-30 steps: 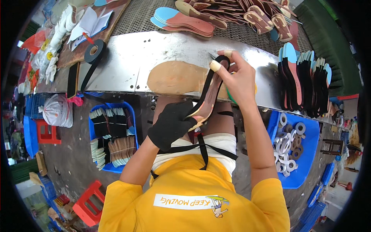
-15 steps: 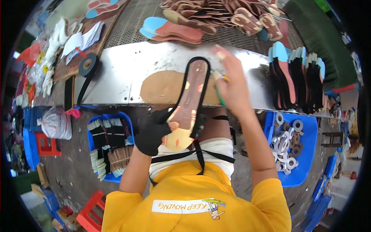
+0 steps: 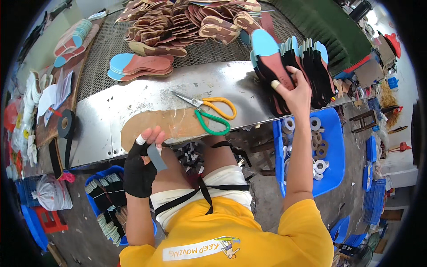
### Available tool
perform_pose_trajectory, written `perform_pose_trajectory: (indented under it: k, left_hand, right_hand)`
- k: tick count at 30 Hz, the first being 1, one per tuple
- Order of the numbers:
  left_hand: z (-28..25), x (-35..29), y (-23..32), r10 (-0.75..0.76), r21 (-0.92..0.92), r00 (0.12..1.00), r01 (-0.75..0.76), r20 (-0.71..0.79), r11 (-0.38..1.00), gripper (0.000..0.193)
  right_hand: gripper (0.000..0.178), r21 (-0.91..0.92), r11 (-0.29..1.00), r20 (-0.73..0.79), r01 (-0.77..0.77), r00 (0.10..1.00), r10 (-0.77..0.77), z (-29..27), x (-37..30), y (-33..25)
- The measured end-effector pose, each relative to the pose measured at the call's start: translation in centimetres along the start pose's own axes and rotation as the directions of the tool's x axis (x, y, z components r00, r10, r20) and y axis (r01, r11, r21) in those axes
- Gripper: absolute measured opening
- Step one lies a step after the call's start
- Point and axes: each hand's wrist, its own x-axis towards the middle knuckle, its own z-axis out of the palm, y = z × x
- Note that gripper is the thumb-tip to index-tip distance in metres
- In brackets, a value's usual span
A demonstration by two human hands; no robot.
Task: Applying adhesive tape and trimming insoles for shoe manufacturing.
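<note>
My left hand, in a black fingerless glove with tape round a fingertip, is closed on a short grey strip at the table's front edge. Over on the right, my right hand is bare, with tape on its thumb. It grips a blue-and-pink insole at the left end of a row of black-edged insoles. Between my hands, scissors with one yellow and one green handle lie on the metal tabletop, partly over a brown sole-shaped board.
A pile of brown insoles covers the far mesh surface, with a blue-and-pink insole stack before it. A black tape roll is at left. Below the table are a blue bin of rolls and another bin of bundled insoles.
The black-edged insole has left my left hand, which now holds the grey strip. My right hand has moved right from the table's middle to the insole row. The view has swung right.
</note>
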Motion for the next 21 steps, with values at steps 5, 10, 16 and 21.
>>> perform_pose_trajectory:
  k: [5, 10, 16, 21]
  left_hand:
    - [-0.9, -0.3, 1.0, 0.015, 0.284, 0.986, 0.033, -0.164, 0.958, 0.037]
    - [-1.3, 1.0, 5.4, 0.099, 0.673, 0.948, 0.139, -0.303, 0.726, 0.038]
    - [-5.1, 4.7, 3.3, 0.506, 0.849, 0.817, -0.038, -0.277, 0.527, 0.026]
    - [-5.2, 4.0, 2.3, 0.576, 0.964, 0.794, 0.047, -0.195, 0.262, 0.019]
  right_hand:
    - [0.049, -0.366, 0.916, -0.106, 0.165, 0.97, -0.217, 2.5, 2.1, 4.0]
    - [0.03, -0.058, 0.906, -0.044, 0.42, 0.905, -0.423, 6.3, -0.6, -3.8]
    - [0.023, 0.304, 0.802, 0.157, 0.514, 0.803, -0.575, 18.5, -1.5, -11.7]
    - [0.025, 0.335, 0.746, 0.101, 0.576, 0.765, -0.636, 26.7, 0.7, -18.0]
